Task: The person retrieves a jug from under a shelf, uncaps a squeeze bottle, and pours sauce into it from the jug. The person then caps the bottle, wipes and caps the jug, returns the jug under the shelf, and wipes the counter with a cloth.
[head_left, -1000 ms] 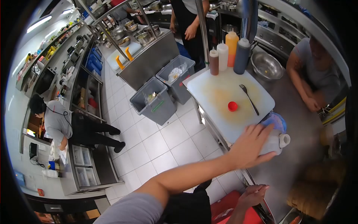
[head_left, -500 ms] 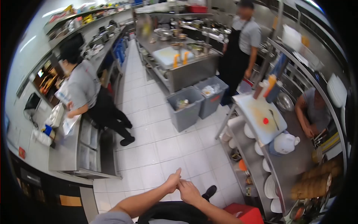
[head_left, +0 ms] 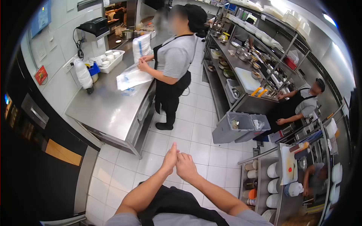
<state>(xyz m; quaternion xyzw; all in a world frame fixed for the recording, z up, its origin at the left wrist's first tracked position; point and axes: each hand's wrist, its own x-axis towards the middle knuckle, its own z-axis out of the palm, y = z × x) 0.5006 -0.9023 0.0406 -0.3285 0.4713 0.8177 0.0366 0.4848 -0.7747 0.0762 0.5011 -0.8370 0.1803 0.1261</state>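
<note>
Two bare hands together before the body, in front of a black apron (head_left: 167,201): left hand (head_left: 171,158) with one digit pointing up, right hand (head_left: 186,166) with fingers bent inward, touching the left. No object visible in either; inner palms hidden, so cannot tell how far closed. Beyond, pale floor tiles (head_left: 198,150). Ahead and to the left, a steel counter (head_left: 100,116), long axis running away toward the upper right, near corner closer to the left hand. At its far part, a co-worker (head_left: 177,56), hands together by a pale plastic sheet (head_left: 134,79). Ahead and to the right, nearer the right hand, two grey bins (head_left: 226,133). Farther right, well apart, a white jug (head_left: 294,189) just beside a cutting board (head_left: 285,160).
</note>
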